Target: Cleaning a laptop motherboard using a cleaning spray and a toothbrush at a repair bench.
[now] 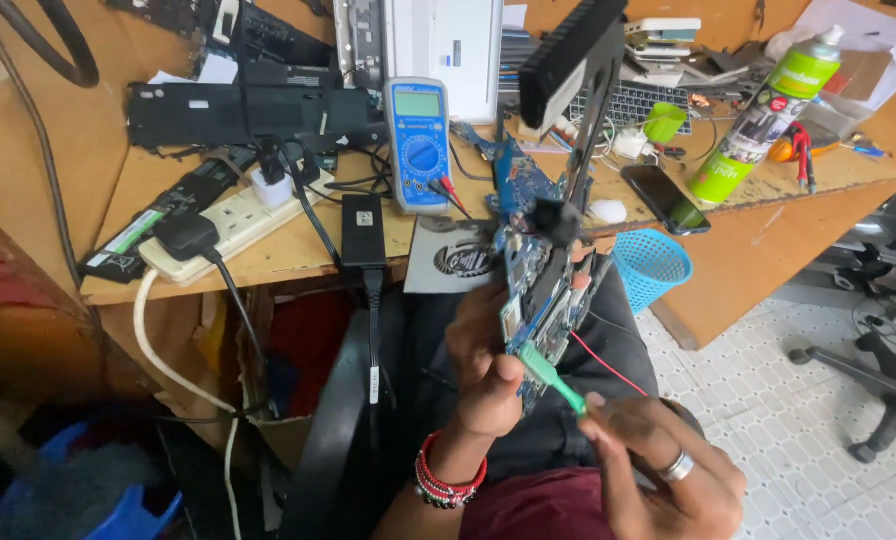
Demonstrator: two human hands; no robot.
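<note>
Both hands closed: left [488, 375] gripping circuit board [543, 290] off desk edge [268, 262], right [658, 465] pinching green tool [553, 380].

Wooden workbench [768, 250], blue multimeter [417, 143], power strip [236, 228], phone [665, 199], spray can [765, 113]

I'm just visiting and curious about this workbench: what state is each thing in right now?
Circuit board: held upright in the left hand.
Green tool: pinched by the right hand, tip against the board's lower edge.
Multimeter: lying flat, leads plugged in, display blank.
Power strip: plugs inserted.
Phone: screen dark.
Spray can: lying tilted, capped.
Blue basket: upright; contents not visible.
</note>
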